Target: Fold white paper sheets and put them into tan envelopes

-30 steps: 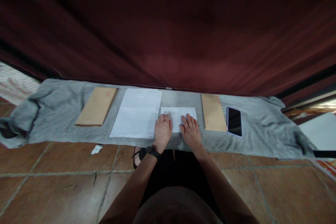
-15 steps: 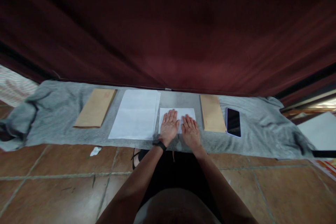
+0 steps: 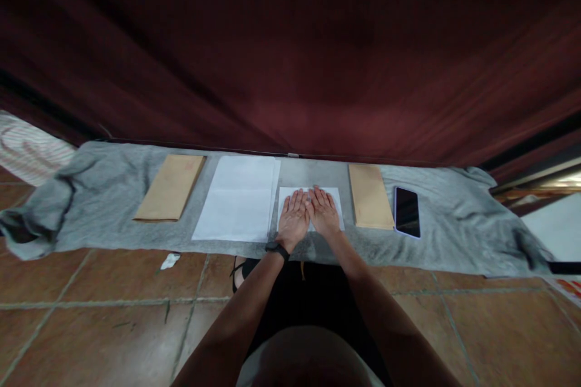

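Note:
A small folded white sheet [image 3: 336, 199] lies on a grey cloth [image 3: 109, 193] spread over the floor. My left hand [image 3: 293, 218] and my right hand [image 3: 323, 210] both lie flat on this sheet, side by side, fingers stretched out and pointing away from me. A dark watch sits on my left wrist. A larger stack of white paper [image 3: 238, 205] lies just left of my hands. One brown envelope [image 3: 170, 186] lies further left, and a second brown envelope [image 3: 370, 195] lies just right of the folded sheet.
A black phone [image 3: 407, 211] lies on the cloth right of the second envelope. A dark red curtain [image 3: 290, 54] hangs behind the cloth. Brown floor tiles [image 3: 91, 320] are in front, with a small white scrap [image 3: 169, 260] on them.
My left hand slid right from the sheet's left edge onto its middle. My right hand moved a little left and forward, so both hands now touch side by side.

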The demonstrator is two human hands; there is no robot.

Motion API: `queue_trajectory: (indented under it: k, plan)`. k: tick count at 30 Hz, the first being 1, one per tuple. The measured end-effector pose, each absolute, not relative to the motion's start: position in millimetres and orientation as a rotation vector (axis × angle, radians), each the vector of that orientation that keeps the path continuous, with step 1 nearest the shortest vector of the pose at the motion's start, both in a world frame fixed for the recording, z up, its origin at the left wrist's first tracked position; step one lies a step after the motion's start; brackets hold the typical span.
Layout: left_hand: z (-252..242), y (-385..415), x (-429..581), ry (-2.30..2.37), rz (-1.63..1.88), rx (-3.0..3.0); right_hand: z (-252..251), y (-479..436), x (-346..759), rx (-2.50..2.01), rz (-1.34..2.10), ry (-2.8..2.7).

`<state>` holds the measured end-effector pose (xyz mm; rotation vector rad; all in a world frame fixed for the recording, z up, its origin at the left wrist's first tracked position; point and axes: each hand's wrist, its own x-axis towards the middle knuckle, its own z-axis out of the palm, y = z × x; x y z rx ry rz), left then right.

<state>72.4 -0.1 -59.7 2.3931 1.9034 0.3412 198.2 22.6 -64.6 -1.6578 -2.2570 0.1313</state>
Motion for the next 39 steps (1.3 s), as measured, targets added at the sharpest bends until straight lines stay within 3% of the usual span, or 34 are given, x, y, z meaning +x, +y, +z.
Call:
queue_trajectory:
  k: [16,25,39]
  plan:
    - [-55,-10,70,2.233,0.463,2.105,-90,11,235,-1.718,-0.223,-2.051]
    - [-59,-30,94,1.944,0.424,2.34,-86,7,235,-1.722,-0.178,-2.04]
    - [-57,-47,69,2.042,0.353,2.335,-69,2,224,-1.799,-0.078,-2.023]
